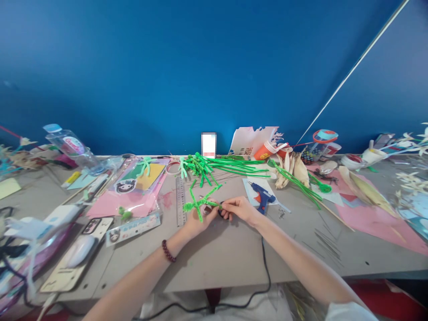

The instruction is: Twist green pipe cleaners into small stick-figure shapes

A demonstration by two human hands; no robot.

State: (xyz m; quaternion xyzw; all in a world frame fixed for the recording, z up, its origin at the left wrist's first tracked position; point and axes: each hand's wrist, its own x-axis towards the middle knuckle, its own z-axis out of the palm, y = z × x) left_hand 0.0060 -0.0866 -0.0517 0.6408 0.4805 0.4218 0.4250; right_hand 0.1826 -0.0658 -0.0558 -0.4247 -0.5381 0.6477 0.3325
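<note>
My left hand (197, 222) and my right hand (239, 208) meet at the middle of the grey table (234, 254). Both pinch a bright green pipe-cleaner figure (199, 203) with several short branches that lies flat on the table. The left hand grips its stem from below; the right hand's fingertips close on the stem's right end. A dark bead bracelet (168, 251) is on my left wrist. A metal ruler (180, 201) lies just left of the figure.
A blue glue gun (262, 195) sits right of my hands, its black cord (265, 267) running off the front edge. Loose green pipe cleaners (230, 165) lie behind. Pink paper (374, 214), dried husks (294, 171), packets (140, 183) and a plastic bottle (72, 147) crowd both sides.
</note>
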